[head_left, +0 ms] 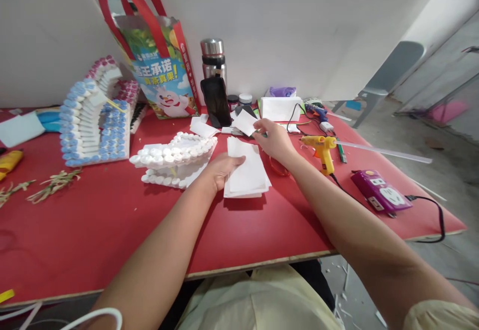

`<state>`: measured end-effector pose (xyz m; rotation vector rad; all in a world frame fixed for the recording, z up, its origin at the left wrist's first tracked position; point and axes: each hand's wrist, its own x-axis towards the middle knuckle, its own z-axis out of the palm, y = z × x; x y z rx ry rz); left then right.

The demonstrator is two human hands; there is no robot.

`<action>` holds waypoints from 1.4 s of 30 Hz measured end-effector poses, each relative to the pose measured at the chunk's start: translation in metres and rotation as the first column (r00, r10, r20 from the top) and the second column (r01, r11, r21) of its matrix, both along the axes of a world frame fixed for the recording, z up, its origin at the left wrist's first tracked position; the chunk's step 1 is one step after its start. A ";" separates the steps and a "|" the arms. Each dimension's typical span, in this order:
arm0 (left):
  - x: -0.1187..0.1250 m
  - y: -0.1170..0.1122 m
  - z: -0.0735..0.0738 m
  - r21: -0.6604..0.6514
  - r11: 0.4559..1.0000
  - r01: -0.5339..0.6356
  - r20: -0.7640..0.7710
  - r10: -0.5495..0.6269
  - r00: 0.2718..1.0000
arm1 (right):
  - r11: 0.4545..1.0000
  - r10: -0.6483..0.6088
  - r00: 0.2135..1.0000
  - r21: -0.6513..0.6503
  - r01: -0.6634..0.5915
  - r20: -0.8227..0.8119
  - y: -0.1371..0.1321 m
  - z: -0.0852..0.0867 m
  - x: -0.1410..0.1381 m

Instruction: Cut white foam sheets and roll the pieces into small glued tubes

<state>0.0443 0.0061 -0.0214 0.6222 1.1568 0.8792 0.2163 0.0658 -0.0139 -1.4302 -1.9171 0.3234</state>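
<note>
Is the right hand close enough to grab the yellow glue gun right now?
Probably yes: the yellow glue gun is just to the right of the right hand, and nothing tall seems to stand between them. But that hand seems to be pinching a white paper piece, so it might need to let go first.

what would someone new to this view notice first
Probably the bright shopping bag, standing at the back of the red table. Then likely the yellow glue gun towards the right, and the stack of white papers held in the left hand near the centre.
</note>
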 end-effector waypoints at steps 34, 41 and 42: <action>0.004 0.011 -0.019 0.429 0.900 -0.080 -0.172 0.169 0.971 | 0.925 -0.077 0.228 -0.155 -0.347 -0.971 -0.006 0.023 0.026; 0.002 0.012 -0.021 0.438 0.894 -0.093 -0.076 0.140 0.987 | 0.935 -0.043 0.295 -0.143 -0.326 -0.955 -0.002 0.017 0.028; 0.001 0.011 -0.020 0.429 0.897 -0.105 -0.061 0.144 0.988 | 0.939 -0.008 0.305 -0.112 -0.325 -0.952 -0.002 0.017 0.027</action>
